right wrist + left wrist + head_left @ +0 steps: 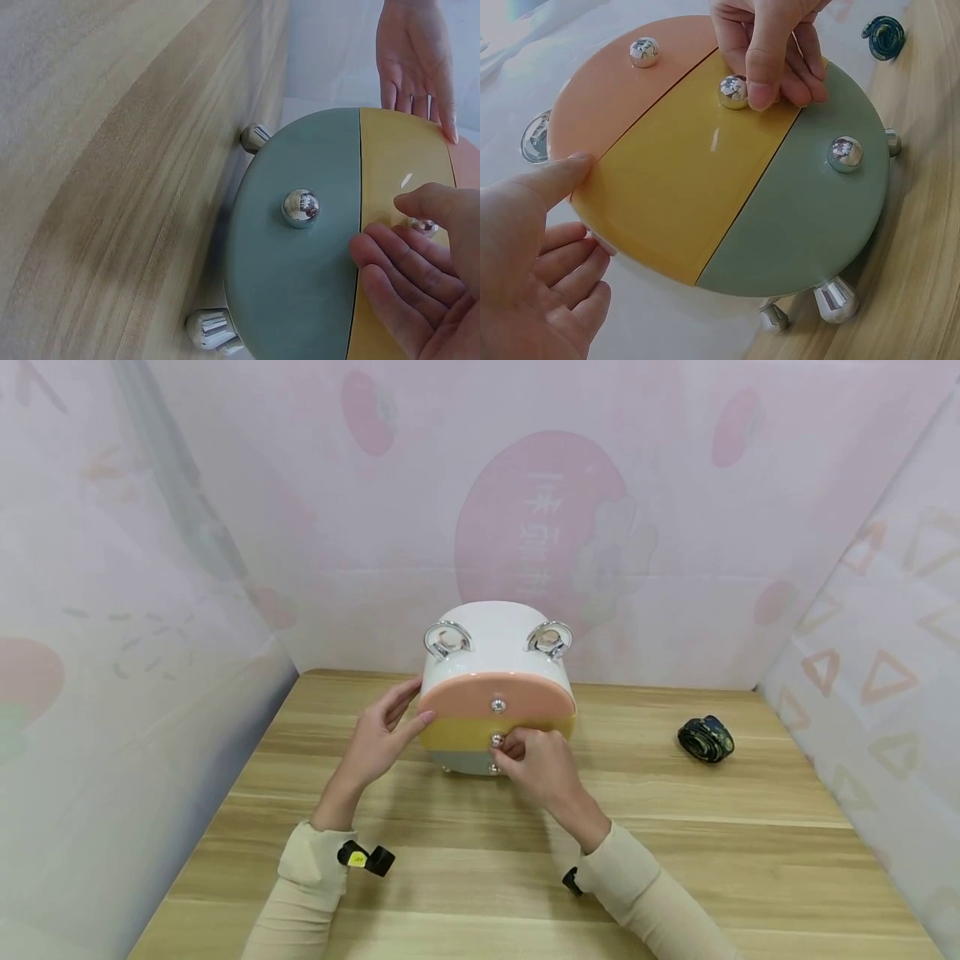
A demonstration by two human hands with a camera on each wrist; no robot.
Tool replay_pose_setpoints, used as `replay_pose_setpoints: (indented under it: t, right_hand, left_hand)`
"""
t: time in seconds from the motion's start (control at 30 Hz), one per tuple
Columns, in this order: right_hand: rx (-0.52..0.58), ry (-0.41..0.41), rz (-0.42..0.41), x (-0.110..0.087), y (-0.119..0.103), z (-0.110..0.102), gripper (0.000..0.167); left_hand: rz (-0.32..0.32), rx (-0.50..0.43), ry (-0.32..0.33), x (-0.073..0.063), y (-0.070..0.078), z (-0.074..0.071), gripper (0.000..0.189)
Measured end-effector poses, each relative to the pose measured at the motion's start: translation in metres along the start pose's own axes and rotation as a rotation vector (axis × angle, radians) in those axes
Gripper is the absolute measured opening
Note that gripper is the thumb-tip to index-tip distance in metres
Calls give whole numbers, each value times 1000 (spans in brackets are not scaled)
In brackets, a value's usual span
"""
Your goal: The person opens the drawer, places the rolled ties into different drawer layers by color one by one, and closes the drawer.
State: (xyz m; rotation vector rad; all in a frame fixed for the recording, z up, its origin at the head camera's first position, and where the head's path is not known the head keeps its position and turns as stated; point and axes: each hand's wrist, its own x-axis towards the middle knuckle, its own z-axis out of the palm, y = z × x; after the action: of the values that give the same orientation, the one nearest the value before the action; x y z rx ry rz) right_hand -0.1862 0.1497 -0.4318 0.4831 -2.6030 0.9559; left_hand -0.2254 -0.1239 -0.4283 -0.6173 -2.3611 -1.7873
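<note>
- Pale pink-and-white printed fabric backdrop: encloses the work area at the rear and both sides.
- Light wood-grain table: supports all items.
- White glossy cabinet with a rounded, oval body: stands near the table's rear edge, about midway across. Its front faces the person and bears orange, yellow and green panels, top to bottom. In the head view the front's long axis runs left to right, parallel to the panel seams.
- Right hand: in front of the cabinet, masking the right part of the yellow panel; thumb and fingers pinch the middle knob.
- Left hand: at the cabinet's left side, fingers loosely extended along the wall, thumb resting on the front near the orange-yellow seam.
- Rolled dark patterned strap: on the table to the right, well apart from the cabinet and obstructing neither hand.
- Two silver ring-shaped ears: on the cabinet's top, left and right.
- Silver tapered feet: beneath the cabinet.
- Three shiny silver ball knobs: one per panel, in line; the middle one is partly covered by the right hand.
</note>
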Motion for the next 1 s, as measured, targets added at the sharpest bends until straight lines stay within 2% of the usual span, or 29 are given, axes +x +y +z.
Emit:
replay_pose_setpoints:
  t: [0.27, 0.5, 0.73, 1.0]
  right_hand:
    - [-18, -30, 51, -8, 1, 3, 13]
    - [9, -70, 152, -15, 2, 12, 18]
    - [25, -47, 226, -23, 6, 17, 20]
    - [74, -38, 291, -27, 15, 30, 22]
  left_hand:
    - [3, -12, 8, -1, -3, -1, 58]
    - [-2, -22, 16, -5, -5, -3, 59]
    - [11, -25, 4, -1, -4, 0, 58]
    - [-18, -16, 2, -2, -3, 2, 59]
